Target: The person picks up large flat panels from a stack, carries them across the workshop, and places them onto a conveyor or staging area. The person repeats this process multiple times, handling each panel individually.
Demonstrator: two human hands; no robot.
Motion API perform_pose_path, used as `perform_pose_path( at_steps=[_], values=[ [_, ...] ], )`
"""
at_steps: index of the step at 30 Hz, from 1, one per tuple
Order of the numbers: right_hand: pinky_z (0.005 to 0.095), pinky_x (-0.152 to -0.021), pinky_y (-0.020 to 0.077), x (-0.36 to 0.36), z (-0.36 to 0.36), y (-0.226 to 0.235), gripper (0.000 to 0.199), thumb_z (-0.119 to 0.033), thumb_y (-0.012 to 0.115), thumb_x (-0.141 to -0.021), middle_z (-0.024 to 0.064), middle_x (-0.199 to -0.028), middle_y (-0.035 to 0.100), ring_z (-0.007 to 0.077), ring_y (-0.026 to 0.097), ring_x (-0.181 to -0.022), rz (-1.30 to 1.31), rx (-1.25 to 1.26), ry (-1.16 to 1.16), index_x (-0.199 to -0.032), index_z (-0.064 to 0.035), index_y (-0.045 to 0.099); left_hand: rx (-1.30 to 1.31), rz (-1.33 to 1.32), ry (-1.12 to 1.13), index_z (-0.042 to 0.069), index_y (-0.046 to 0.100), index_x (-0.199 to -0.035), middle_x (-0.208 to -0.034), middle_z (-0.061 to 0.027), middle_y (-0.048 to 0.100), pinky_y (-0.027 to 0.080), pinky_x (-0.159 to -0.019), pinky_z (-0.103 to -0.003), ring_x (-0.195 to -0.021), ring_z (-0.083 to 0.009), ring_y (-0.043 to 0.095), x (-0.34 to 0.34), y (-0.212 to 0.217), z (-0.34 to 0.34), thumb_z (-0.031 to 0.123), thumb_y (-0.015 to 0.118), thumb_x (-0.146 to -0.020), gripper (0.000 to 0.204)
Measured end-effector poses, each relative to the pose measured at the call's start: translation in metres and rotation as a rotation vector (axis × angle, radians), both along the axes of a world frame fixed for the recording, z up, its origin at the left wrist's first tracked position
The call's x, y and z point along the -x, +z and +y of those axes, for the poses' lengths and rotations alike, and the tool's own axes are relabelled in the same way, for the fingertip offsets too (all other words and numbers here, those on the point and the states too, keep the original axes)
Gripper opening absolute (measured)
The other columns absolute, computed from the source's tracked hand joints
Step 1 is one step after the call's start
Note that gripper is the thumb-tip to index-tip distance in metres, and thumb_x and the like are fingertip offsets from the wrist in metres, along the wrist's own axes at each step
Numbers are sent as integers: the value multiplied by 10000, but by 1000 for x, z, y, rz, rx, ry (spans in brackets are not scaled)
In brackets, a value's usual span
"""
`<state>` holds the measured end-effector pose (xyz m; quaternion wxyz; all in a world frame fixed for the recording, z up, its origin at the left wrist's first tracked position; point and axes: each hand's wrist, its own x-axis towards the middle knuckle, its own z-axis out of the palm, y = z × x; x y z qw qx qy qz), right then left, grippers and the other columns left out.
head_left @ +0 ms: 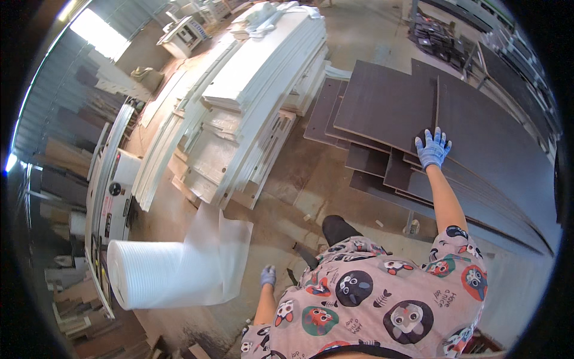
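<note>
My right hand (433, 148), in a blue glove with pale fingertips, lies flat with its fingers spread on a stack of dark brown panels (382, 102). It rests near the edge of an upper sheet. These sheets are large, thin and unevenly stacked, so several corners stick out. Down by my left side hangs my left hand (268, 276), gloved the same way. It looks loosely open, nothing shows in it, and it touches nothing visible. A big roll of white foam wrap (146, 275) lies to its left, with a loose translucent end spread toward me.
White panels (263, 54) are piled high ahead, left of the dark stack. Long white strips (170, 131) lean beside them. Boards and offcuts (78, 299) crowd the far left. Dark pieces (439, 42) sit at the back right. Concrete floor (293, 179) runs between the piles.
</note>
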<state>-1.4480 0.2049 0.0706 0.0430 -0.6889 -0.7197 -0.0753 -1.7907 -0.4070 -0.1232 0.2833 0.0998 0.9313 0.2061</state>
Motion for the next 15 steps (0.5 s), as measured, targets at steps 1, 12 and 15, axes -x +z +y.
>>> perform_pose_path(
  at_steps=[1,12,15],
  values=[
    [530,-1094,96,7,-1,-4,533,-528,450,-862,91,-1456,305,301,253,-1346,-9,-26,-23,-1290,-216,514,-64,-19,33,21,566,-1175,-1140,-167,609,440,-909,-352,-1056,-268,575,20,3,17,319,578,-868,428],
    [415,-1091,220,13,1,-37,276,-337,558,-843,-14,-1175,608,224,464,-1206,33,-479,4,-1036,-168,662,-545,-302,-278,46,563,-1187,-1136,-99,603,404,-936,-299,-1051,-177,541,225,-16,307,261,574,-899,360],
    [403,-1055,292,4,8,-32,221,-272,539,-872,-1,-1104,646,243,510,-1161,86,-605,66,-967,-131,681,-510,-387,-311,50,559,-1195,-1133,-81,601,412,-935,-292,-1042,-160,541,251,-6,394,265,594,-893,372]
  ],
)
